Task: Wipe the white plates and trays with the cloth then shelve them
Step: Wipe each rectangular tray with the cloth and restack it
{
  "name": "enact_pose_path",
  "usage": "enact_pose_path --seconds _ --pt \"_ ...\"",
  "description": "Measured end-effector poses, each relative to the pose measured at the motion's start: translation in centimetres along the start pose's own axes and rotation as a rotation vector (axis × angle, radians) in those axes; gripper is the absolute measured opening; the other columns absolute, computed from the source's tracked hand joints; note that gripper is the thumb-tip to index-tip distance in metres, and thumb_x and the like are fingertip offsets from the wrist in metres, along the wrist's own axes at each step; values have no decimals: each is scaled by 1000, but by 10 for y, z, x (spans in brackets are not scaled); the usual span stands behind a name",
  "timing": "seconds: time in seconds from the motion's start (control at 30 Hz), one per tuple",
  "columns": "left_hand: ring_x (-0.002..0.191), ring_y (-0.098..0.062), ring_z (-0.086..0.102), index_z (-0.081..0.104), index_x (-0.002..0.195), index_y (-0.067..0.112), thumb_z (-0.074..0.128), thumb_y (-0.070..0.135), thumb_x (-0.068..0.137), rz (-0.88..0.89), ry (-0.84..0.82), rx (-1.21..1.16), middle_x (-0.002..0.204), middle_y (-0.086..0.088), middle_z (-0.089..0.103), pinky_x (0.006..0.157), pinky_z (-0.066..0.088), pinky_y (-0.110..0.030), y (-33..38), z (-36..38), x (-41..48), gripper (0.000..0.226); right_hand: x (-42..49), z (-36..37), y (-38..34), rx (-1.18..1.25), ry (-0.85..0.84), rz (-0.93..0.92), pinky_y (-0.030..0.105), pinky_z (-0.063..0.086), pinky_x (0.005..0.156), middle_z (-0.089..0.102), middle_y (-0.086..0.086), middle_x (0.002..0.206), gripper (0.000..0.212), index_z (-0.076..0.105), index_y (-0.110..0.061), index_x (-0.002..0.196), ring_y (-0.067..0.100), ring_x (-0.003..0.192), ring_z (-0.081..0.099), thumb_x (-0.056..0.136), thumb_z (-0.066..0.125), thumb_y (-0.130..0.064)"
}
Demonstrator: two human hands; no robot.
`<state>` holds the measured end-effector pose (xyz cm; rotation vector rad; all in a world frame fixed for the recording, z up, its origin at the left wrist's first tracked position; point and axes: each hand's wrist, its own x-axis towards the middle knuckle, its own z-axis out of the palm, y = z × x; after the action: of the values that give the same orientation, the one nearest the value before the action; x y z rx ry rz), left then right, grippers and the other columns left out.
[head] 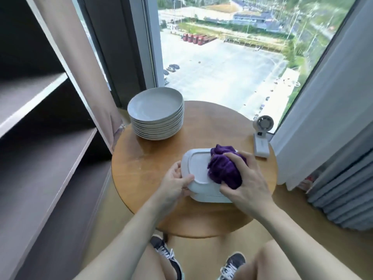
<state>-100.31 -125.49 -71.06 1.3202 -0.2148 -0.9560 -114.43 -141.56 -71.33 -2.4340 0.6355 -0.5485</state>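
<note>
Step in hand: wiping. White rectangular tray [196, 168] sits near the front of the round wooden bench [145, 164], apparently underside up, with a raised foot rim showing. Can't tell if a second tray lies under it. Left hand [174, 185] grasps the tray's left edge, thumb on top and fingers curled round the rim, steadying it. Right hand [246, 184] clutches a bunched purple cloth [224, 170] and presses it onto the tray's right half.

Stack of white plates [156, 114] stands at the bench's far left, well apart from the tray. Judged early in the task: nothing shelved in view.

Next move likely calls for sweeping the cloth across the uncovered left part, with the left hand shifting its grip so the edge gets wiped too. Then lift the tray leftward to the shelf unit [40, 93], whose dark boards stand open just beside the bench.

Bench top is glossy wood. Small white desk fan [262, 136] stands at its right edge. Behind is a tall window [222, 67] over a car park. Grey curtain [333, 108] hangs right, beige curtain [94, 77] left. Person's sneakers [165, 257] show below.
</note>
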Motion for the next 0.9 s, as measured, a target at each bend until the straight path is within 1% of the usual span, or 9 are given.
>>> enact_pose_path --seconds 0.13,0.27,0.33,0.43,0.53,0.63,0.73,0.8,0.9 --pt "109 -34 65 50 139 12 54 -7 98 12 13 -31 131 -19 66 86 57 -47 -1 5 -6 45 -3 -6 -7 -1 0 57 45 44 107 38 -13 139 78 49 -41 141 23 124 48 65 61 -54" --pt "91 -19 74 59 123 23 54 -6 99 49 13 -48 106 0 78 67 61 -35 -5 4 0 39 -2 -4 -12 -25 25 70 37 42 106 38 -16 137 77 47 -46 139 20 123 46 65 61 -55" --pt "90 -15 74 60 116 27 56 -6 97 35 46 3 99 5 78 67 61 -33 -5 5 4 38 -2 -3 -13 -46 21 86 37 43 105 37 -16 136 76 46 -46 139 19 123 45 65 61 -56" --pt "102 -27 72 59 115 26 57 -7 95 3 31 23 111 -6 73 76 63 -44 -1 3 8 39 -3 -3 -22 -59 54 129 33 46 100 37 -18 136 76 50 -44 140 16 122 48 66 63 -56" --pt "97 -28 73 61 113 21 61 -7 94 -7 15 -16 110 -9 74 70 63 -40 2 1 12 34 -8 8 -45 -63 116 109 24 44 96 40 -18 137 73 54 -41 140 10 122 49 68 65 -55" --pt "89 -29 70 65 117 11 56 2 96 -5 -13 -93 107 -14 74 70 58 -40 6 4 8 25 -14 26 -73 -19 105 29 31 49 101 43 -16 138 72 55 -41 140 12 122 51 69 64 -54" --pt "95 -33 66 69 119 0 42 15 95 -34 -45 -273 111 -22 72 84 54 -48 10 2 5 39 -5 33 -97 -52 81 -18 39 49 104 44 -11 141 74 54 -41 141 17 124 51 69 64 -51" --pt "92 -30 68 71 116 -1 35 19 99 -77 -37 -364 106 -19 73 78 55 -40 13 -1 5 45 11 32 -108 -161 65 -58 42 51 98 46 -6 140 73 55 -40 140 22 119 53 68 63 -51" --pt "76 -27 66 73 99 13 32 28 100 -107 -17 -303 92 -14 71 66 54 -33 13 -6 6 44 39 31 -116 -274 -11 -33 39 50 91 50 -4 129 69 56 -39 136 25 112 53 68 65 -49"
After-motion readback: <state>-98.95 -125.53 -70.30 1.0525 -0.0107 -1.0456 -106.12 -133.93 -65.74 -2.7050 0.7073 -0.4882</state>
